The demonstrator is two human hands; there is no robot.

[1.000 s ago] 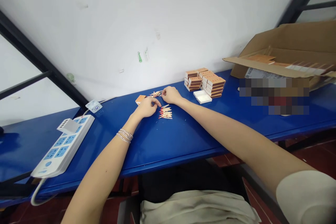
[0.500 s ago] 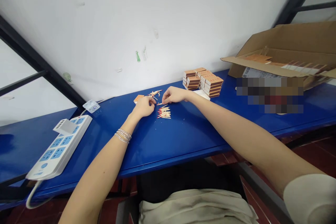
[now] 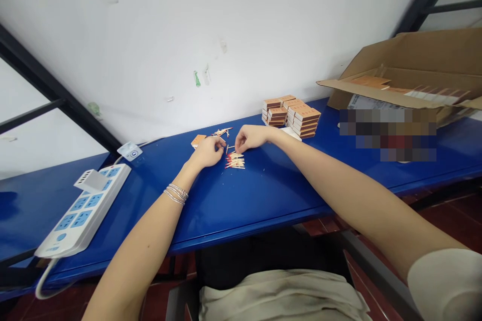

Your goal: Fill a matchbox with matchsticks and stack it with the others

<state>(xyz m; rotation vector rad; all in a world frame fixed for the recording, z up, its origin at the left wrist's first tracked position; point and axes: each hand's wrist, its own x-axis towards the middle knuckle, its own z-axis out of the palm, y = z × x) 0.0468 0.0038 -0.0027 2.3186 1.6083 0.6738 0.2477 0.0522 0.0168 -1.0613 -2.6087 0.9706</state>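
Matches [image 3: 238, 162] in two heaps on a blue desk [image 3: 241, 200]

Red-tipped sticks make up the nearer heap [image 3: 234, 163], heads mostly toward the left, just under the right hand [image 3: 253, 137]. Its thumb and fingers come close together at that heap's far edge; whether they pinch a match, I cannot tell. The left hand [image 3: 208, 152] rests curled beside a few loose sticks [image 3: 230, 147], its grip also unclear. Beyond it lie the farther heap [image 3: 222, 132] and an orange matchbox [image 3: 196, 140]. More matchboxes [image 3: 301, 115] stand stacked near the wall [image 3: 150, 35], behind a partly hidden white tray [image 3: 292, 133].
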